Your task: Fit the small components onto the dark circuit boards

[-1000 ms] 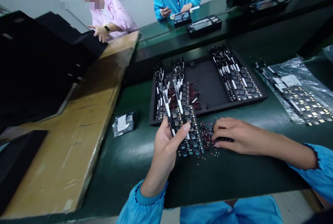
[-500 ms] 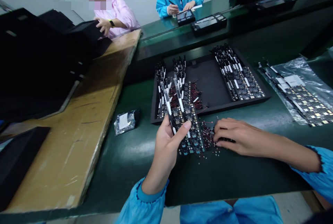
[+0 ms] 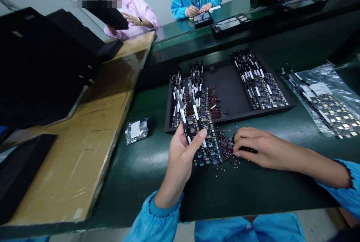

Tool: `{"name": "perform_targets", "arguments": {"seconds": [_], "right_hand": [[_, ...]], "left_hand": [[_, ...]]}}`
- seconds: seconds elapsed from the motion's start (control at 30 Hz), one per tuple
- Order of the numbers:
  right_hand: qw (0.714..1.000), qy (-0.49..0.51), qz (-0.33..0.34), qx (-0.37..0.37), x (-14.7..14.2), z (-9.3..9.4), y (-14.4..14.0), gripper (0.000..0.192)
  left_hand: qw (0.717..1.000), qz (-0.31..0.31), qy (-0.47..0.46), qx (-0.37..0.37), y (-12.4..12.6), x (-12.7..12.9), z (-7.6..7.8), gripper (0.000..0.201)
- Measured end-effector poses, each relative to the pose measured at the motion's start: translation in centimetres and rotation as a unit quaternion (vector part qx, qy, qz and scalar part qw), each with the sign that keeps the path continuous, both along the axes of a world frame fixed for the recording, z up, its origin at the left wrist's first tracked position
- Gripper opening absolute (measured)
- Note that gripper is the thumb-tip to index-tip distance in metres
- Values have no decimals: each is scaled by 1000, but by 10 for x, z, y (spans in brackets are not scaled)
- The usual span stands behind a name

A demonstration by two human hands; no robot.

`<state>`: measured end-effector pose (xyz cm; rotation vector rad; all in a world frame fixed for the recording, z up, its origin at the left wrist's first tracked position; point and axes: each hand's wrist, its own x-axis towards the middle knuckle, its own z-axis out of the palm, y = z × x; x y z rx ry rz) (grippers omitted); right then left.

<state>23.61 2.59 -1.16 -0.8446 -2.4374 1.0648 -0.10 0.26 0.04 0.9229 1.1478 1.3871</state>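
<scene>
My left hand [image 3: 184, 148] is closed around a black circuit board panel [image 3: 205, 129], thumb on top, with thin black strips bearing white labels sticking up from it. The panel is tilted over the near edge of a black tray [image 3: 229, 116]. To its right, a loose heap of tiny parts with dark red wires [image 3: 227, 146] lies on the green table. At this heap my right hand [image 3: 250, 144] is pinched, fingertips down among the parts. Something slim and dark shows between its fingers, but I cannot make out what it is.
More panels [image 3: 261, 84] stand in the tray's right side, others at its left. A clear bag [image 3: 323, 77] with a panel lies to the right, a small packet [image 3: 137, 129] to the left. Cardboard [image 3: 84, 152] carries black boxes. Two people sit across the table.
The person in pink has raised a black box. My right fingers have shifted slightly in the heap, and a red wire now stretches out beside the panel. My left hand still holds the panel.
</scene>
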Motion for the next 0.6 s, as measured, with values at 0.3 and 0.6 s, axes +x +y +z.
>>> {"name": "perform_targets", "arguments": {"seconds": [0.3,0.6], "right_hand": [[995,43,-48,-72,-2,11,0,13],[980,46,-101,-162,0,10,2,22]], "left_hand": [[1000,0,-10,16,0,0,0,41],[1000,-6,-7,7,0,-2,-2,43]]}}
